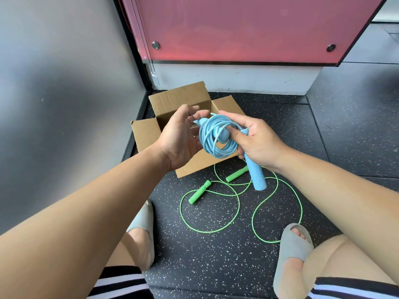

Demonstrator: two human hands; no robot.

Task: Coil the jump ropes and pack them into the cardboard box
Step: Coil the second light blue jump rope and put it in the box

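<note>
A light blue jump rope [218,137] is wound into a coil, held above the open cardboard box [172,104]. My right hand [257,141] grips the coil together with its blue handle [257,175], which points down. My left hand [183,137] is cupped at the coil's left side, fingers touching the rope near the second blue handle. A green jump rope [216,212] lies loose and uncoiled on the floor in front of the box, with its two green handles [199,192] near the box's front flap.
The box stands in a corner, with a grey wall on the left and a red panel [237,29] behind. Dark speckled rubber flooring [216,255] covers the ground. My two feet in grey slippers [291,255] flank the green rope.
</note>
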